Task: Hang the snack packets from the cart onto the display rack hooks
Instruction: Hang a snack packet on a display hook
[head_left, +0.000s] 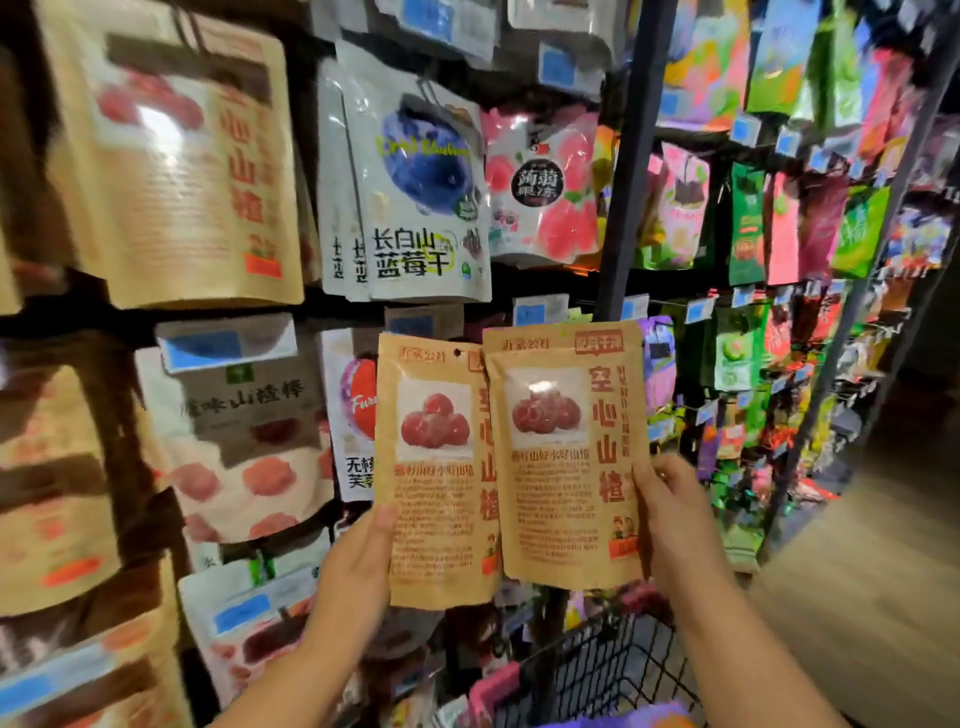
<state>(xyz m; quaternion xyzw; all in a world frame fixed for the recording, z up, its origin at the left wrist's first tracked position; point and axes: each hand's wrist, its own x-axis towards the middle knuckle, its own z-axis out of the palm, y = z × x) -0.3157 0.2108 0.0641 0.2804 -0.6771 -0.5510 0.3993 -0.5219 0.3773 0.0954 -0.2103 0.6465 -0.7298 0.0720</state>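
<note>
Two brown paper snack packets with red fruit pictures are held up side by side in front of the display rack. My left hand (358, 561) grips the lower left edge of the left packet (434, 467), thumb on its front. My right hand (672, 519) grips the lower right edge of the right packet (563, 457), which overlaps the left one. A small hang hole shows near the top of the left packet. The black wire cart (597, 675) sits below, with pink and purple packets in it.
A matching brown packet (176, 156) hangs at upper left. White blueberry packets (415, 182) and pink packets (545, 187) hang above the held ones. A dark rack post (618, 156) divides this rack from a second rack of colourful packets (779, 234) at right. Wooden floor (872, 571) lies at lower right.
</note>
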